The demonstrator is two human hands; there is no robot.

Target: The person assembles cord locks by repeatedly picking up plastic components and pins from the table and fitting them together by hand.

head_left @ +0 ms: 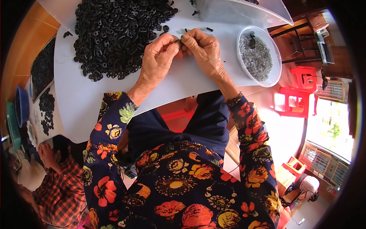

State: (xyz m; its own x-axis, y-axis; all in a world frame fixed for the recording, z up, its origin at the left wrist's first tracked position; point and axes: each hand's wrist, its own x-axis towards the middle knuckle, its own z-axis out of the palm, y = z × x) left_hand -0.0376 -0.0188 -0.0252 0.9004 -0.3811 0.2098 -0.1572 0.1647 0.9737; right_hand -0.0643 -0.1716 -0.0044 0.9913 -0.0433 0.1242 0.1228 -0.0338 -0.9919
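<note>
My left hand (pixel 158 59) and my right hand (pixel 206 51) meet fingertip to fingertip above the pale table (pixel 114 110). Between the pinched fingers shows a small dark piece (pixel 178 41), mostly covered; it looks like the black plastic cord-lock pieces nearby. Just left of my hands lies a large heap of these two-holed black pieces (pixel 110 38). To the right stands a round clear tub (pixel 278 63) holding many tiny silvery parts, perhaps springs (pixel 255 59), with a few black pieces (pixel 252 41) on top. Several thin black pins (pixel 209 29) lie just beyond my fingers.
A clear plastic bin (pixel 228 13) stands at the far side. At left, more black pieces (pixel 47 110) lie near a blue basket (pixel 22 105). A person in a checked shirt (pixel 63 191) sits lower left. Red stools (pixel 295 102) stand at right; another person (pixel 305 187) is lower right.
</note>
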